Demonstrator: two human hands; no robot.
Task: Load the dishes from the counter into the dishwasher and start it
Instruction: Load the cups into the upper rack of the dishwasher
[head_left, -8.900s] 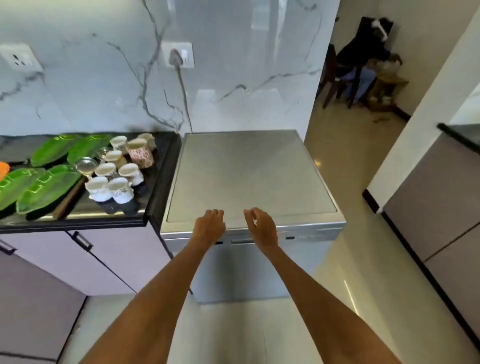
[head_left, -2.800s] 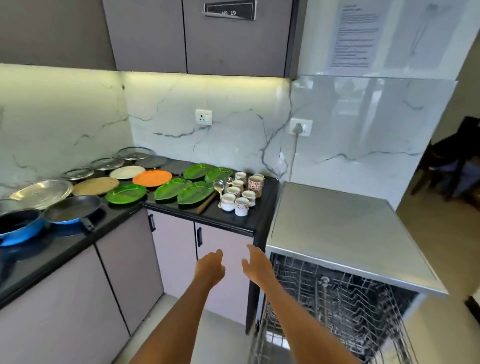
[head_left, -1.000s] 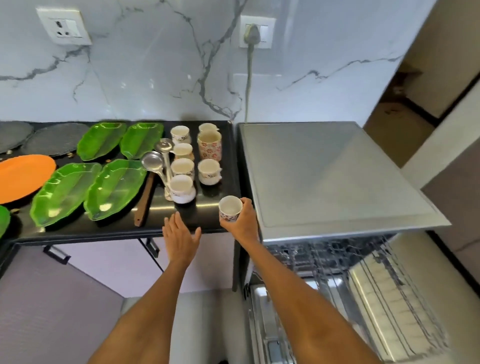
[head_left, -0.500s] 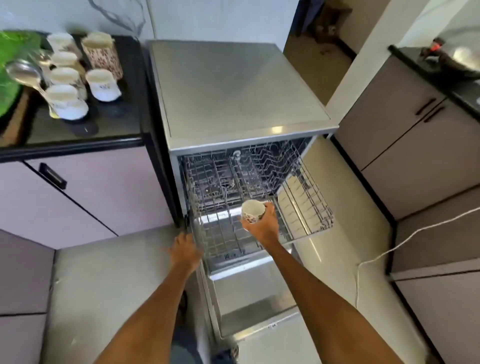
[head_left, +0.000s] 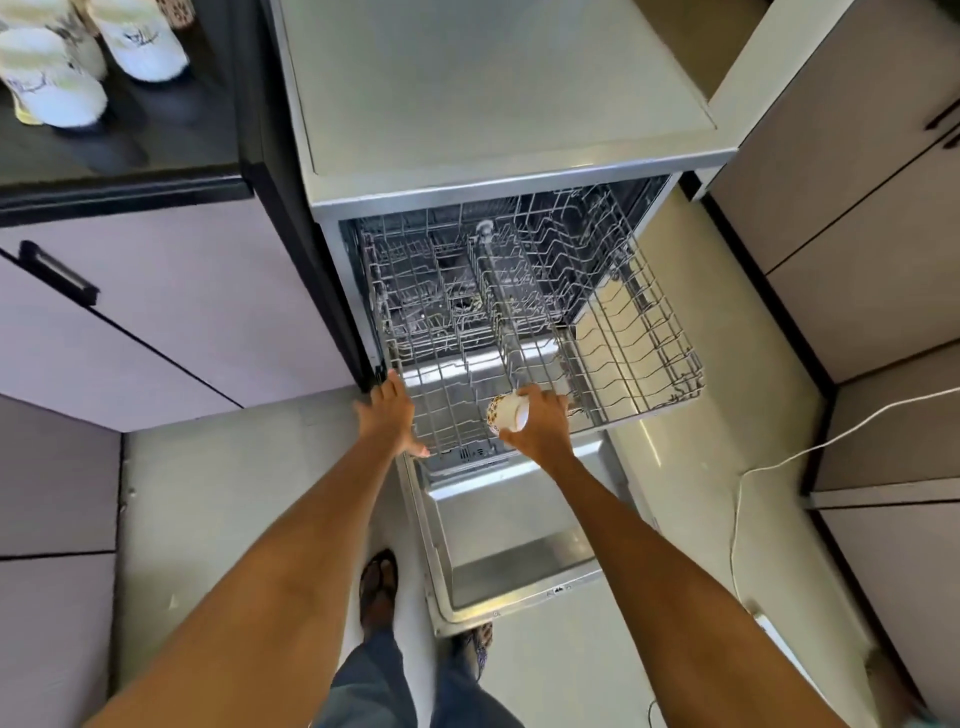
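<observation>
White cup (head_left: 506, 414) tipped sideways, mouth left | right grip (head_left: 537, 423) wraps it | left grip (head_left: 388, 415) flat

Cabinets, left: pale doors (head_left: 156, 332), black handle (head_left: 57, 273).
Cabinets, right: grey-beige doors (head_left: 878, 218).
Floor: white cable (head_left: 737, 499) trailing.
Feet: sandals (head_left: 378, 584), apparently patterned.

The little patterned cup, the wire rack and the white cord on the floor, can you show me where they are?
Small patterned ceramic cup (head_left: 506, 414), head view, on its tilted side beside the right hand.
Grey wire dishwasher rack (head_left: 644, 332), head view, on its right-side tines.
Thin white cord (head_left: 831, 441), head view, on its stretch across the floor.
</observation>
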